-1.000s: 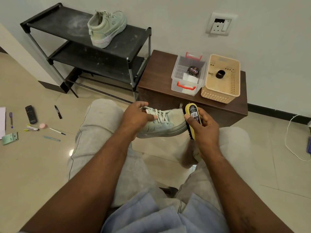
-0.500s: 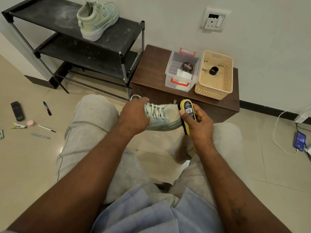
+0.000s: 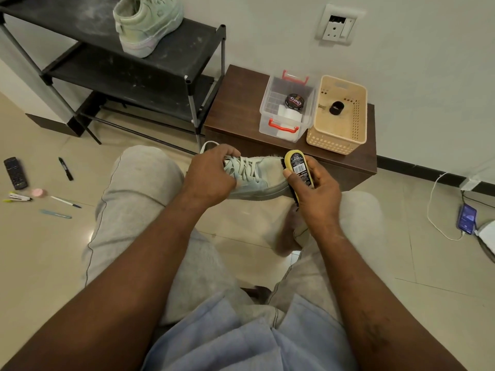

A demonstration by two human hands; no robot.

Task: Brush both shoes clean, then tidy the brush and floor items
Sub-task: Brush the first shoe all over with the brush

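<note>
Gripping shoe [image 3: 257,178] left hand [image 3: 211,175]; right hand [image 3: 316,194] pressing brush [image 3: 297,170] against toe.

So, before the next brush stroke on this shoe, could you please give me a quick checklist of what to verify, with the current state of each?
1. Left hand grips the held shoe at the laces: ok.
2. Right hand grips the brush: ok.
3. Bristles against the toe: ok, the brush sits at the toe end.
4. Toe already clean: cannot tell, the brush hides it.
5. Second shoe on the rack top shelf; whether brushed: cannot tell.
6. Floor items tidied: not ok, the remote, marker and pens lie on the floor.
</note>
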